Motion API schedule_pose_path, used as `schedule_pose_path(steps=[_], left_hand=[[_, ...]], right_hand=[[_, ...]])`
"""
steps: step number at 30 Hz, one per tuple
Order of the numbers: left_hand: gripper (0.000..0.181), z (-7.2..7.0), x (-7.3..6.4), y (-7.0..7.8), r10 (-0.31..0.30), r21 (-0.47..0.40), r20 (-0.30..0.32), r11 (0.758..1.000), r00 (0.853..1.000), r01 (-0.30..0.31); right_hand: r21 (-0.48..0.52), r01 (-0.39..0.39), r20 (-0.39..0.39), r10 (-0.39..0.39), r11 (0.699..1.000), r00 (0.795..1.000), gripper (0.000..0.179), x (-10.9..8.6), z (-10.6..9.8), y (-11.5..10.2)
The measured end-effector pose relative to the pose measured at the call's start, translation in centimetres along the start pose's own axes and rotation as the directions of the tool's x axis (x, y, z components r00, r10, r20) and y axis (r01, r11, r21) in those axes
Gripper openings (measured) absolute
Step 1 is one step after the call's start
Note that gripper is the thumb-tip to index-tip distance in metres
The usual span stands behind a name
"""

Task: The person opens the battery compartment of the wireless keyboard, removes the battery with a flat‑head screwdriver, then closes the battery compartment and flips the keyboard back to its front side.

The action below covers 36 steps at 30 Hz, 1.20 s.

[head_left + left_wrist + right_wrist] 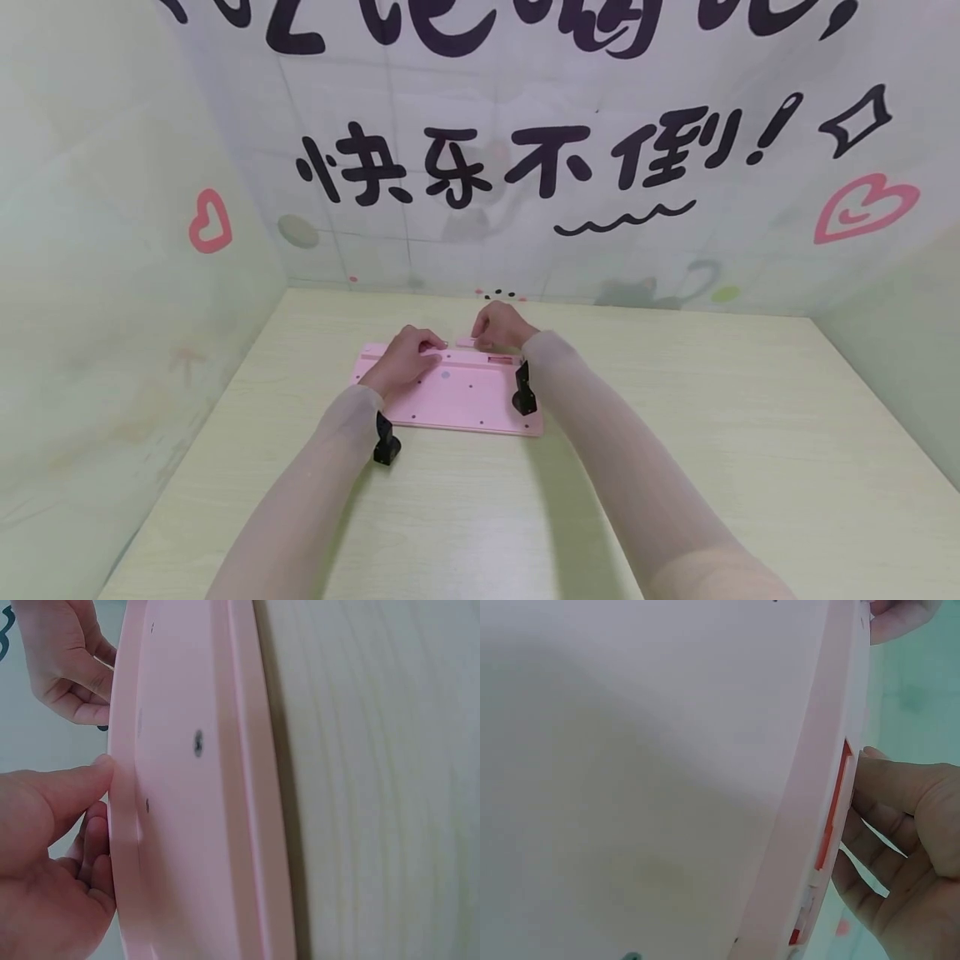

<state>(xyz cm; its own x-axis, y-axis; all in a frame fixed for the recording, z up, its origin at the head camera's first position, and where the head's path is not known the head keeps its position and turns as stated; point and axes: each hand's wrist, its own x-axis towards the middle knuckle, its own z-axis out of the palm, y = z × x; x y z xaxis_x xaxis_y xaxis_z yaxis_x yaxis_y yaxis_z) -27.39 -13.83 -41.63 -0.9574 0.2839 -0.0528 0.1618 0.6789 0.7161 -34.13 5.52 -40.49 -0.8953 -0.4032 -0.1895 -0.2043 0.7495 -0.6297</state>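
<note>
A pink keyboard (442, 400) lies face down on the table, its screw-dotted underside up. In its far right part a narrow open slot (500, 360) shows red inside; the right wrist view shows this red slot (834, 810) close up. My left hand (405, 360) holds the keyboard's far edge, with thumb and curled fingers against it in the left wrist view. Just behind that edge, my right hand (501, 325) pinches a small flat pink piece (465, 342), which juts out to the left of the fingers. Its far end is hidden by the hand.
The pale wooden table (712, 450) extends around the keyboard. A white printed backdrop (487, 250) stands at the table's back edge, with side panels at left and right. Each wrist carries a small black camera (386, 442).
</note>
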Motion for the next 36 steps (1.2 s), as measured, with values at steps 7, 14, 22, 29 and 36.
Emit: schedule_pose_path(steps=[7, 14, 22, 29, 36], left_hand=[[0.019, -0.1, -0.2, 0.1, 0.016, 0.008, 0.003, 1.000, 1.000, -0.017], [0.021, -0.3, 0.0, 0.1, 0.023, 0.017, 0.017, 1.000, 1.000, -0.024], [0.021, -0.1, -0.1, 0.2, -0.004, 0.010, 0.020, 1.000, 1.000, 0.004], [0.021, -0.1, -0.1, 0.2, -0.002, 0.006, 0.016, 1.000, 1.000, 0.002], [0.021, -0.2, -0.4, 0.4, 0.015, 0.005, 0.014, 1.000, 1.000, -0.015]], right_hand=[[0.043, 0.030, -0.015, -0.029, 0.999, 0.999, 0.007, -0.3, -0.5, 0.1], [0.053, 0.067, -0.013, -0.067, 0.996, 0.998, 0.009, -1.3, -1.5, -0.2], [0.060, 0.094, 0.018, -0.095, 0.994, 0.995, 0.007, -2.4, -2.1, -0.2], [0.035, 0.133, 0.044, -0.134, 0.991, 0.990, 0.005, -3.1, -2.4, 0.3], [-0.022, 0.156, 0.088, -0.153, 0.988, 0.984, 0.004, -4.1, -2.8, 0.6]])
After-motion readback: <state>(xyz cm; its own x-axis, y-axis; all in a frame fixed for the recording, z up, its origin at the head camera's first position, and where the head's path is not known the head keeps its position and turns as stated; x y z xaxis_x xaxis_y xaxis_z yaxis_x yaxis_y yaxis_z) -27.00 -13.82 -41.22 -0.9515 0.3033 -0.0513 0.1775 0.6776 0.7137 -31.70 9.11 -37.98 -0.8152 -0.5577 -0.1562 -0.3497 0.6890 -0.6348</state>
